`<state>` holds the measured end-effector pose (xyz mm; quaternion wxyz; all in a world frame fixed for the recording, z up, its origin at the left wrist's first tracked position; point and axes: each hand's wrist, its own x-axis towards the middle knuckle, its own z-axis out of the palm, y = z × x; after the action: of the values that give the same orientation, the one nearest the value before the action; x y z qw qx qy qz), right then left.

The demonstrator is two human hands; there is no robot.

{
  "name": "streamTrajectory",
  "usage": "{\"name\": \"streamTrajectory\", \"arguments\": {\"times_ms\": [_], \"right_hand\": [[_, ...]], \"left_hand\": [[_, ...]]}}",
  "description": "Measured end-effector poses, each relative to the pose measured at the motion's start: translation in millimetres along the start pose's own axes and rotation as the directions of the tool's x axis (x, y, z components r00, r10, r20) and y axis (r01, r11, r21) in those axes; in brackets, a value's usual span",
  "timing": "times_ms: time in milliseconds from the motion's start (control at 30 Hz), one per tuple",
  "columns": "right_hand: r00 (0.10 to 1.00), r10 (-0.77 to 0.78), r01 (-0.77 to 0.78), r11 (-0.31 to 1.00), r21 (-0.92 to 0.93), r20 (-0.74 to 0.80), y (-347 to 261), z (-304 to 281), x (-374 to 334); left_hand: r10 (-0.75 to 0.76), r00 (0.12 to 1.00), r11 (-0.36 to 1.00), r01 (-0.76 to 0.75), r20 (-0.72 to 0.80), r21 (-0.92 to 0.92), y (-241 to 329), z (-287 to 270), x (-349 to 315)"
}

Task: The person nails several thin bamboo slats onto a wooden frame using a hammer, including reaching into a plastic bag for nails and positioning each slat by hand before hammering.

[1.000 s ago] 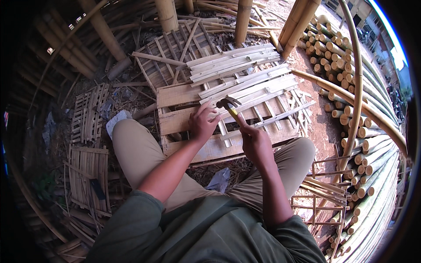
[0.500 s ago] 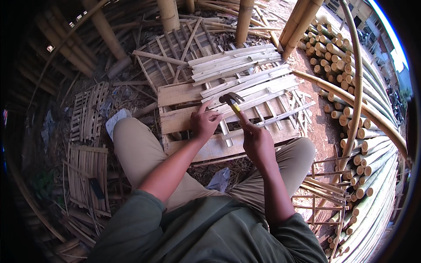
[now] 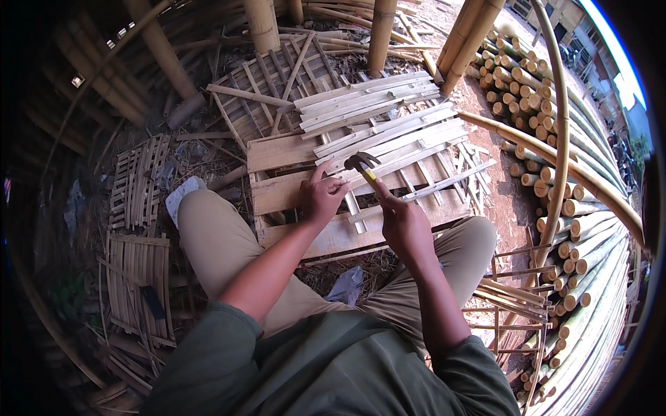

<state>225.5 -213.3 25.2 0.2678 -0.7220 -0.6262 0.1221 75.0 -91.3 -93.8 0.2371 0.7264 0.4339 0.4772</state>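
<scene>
My right hand (image 3: 406, 227) is wrapped round the handle of a claw hammer (image 3: 362, 163) with a dark head and a yellow part below it. The hammer head is close over a panel of pale bamboo slats (image 3: 399, 136), which lies on a low platform of wooden planks (image 3: 276, 156). Just left of the hammer is my left hand (image 3: 322, 200), at the panel's near left edge. Its index finger stretches along a slat end while the thumb and other fingers are pinched together. What they pinch, if anything, is too small to make out.
Thick bamboo posts (image 3: 262, 26) stand beyond the platform. Cut bamboo poles (image 3: 579, 256) are stacked on the right, and a long pole (image 3: 555, 173) slants in front of them. Slatted panels (image 3: 139, 277) lie on the left. Crumpled plastic (image 3: 345, 286) sits between my legs.
The hammer head has dipped slightly toward the slats, and my right hand has shifted a little left. My left hand stays in nearly the same place.
</scene>
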Motion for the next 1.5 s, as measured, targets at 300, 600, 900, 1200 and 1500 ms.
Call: {"name": "streamTrajectory", "arguments": {"times_ms": [300,600,900,1200,1500], "right_hand": [[0.998,0.065,-0.065,0.998,0.019,-0.015,-7,-9,-1],[0.996,0.087,-0.087,0.996,0.012,0.009,-19,-15,-1],[0.993,0.099,-0.092,0.988,0.123,-0.057,23,10,8],[0.812,0.547,-0.513,0.836,0.196,-0.205,48,17,3],[0.748,0.627,-0.546,0.768,0.335,-0.218,75,49,4]], "left_hand": [[0.015,1.000,0.992,-0.014,-0.012,0.124,-1,-2,-2],[-0.097,0.995,0.995,0.097,0.027,-0.005,-1,-2,-3],[-0.045,0.999,0.992,0.044,0.009,0.121,8,-6,1],[-0.082,0.983,0.980,0.051,0.162,0.191,22,-18,10],[-0.274,0.952,0.962,0.267,0.137,0.065,20,-40,70]]}}
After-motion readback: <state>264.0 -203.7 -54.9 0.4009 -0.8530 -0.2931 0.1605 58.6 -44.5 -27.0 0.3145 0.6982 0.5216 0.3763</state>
